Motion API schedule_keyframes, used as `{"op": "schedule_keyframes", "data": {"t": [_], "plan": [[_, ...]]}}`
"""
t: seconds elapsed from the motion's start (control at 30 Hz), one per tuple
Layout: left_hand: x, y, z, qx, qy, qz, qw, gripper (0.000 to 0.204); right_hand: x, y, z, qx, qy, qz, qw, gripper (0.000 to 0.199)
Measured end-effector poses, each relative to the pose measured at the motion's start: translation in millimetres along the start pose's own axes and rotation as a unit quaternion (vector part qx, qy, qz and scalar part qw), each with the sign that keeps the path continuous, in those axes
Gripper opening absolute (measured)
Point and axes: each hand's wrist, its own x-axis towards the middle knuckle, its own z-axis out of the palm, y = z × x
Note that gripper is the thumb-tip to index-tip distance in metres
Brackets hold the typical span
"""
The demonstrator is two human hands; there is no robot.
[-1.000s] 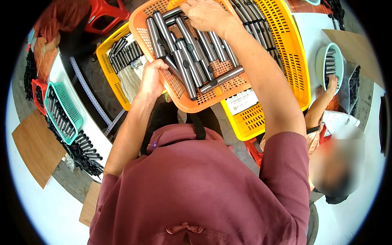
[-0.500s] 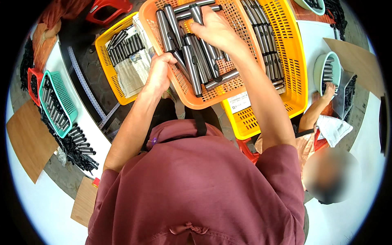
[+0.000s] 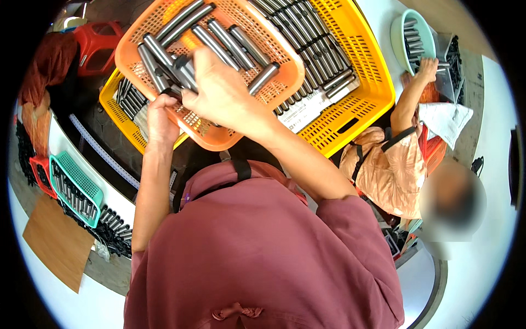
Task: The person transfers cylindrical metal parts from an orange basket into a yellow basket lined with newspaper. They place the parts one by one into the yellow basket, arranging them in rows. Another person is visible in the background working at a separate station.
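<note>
My left hand [image 3: 160,116] grips the near rim of an orange perforated basket [image 3: 219,134] that is tilted toward me. Several grey metal tubes [image 3: 219,38] lie loose inside it. Over the basket's near half, my right hand [image 3: 219,90] is closed around a bunch of those tubes [image 3: 183,68], whose dark ends stick out to the left of my fingers. My maroon shirt fills the lower middle of the head view.
A large yellow crate [image 3: 361,82] of tubes lies right of the basket, a smaller yellow one [image 3: 123,115] under it at left. A teal basket [image 3: 76,186] and loose dark tubes sit at far left. A co-worker in an orange shirt [image 3: 394,164] reaches into a pale green bowl [image 3: 408,41].
The orange basket has come nearer and tilted toward me. My right hand moved from the basket's far side to its near half and closed on a bunch of tubes.
</note>
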Motion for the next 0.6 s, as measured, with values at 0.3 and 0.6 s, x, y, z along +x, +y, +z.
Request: {"op": "schedule_keyframes", "data": {"t": [0.3,0.6], "plan": [[-12,5,9,0.0,-0.006,-0.007,1.0,0.035,-75,209,-154,-0.088,0.343,0.275,0.894,0.057],[0,6,-17,0.019,0.006,-0.009,1.0,0.038,-133,420,-160,-0.103,0.274,0.555,0.778,0.066]]}}
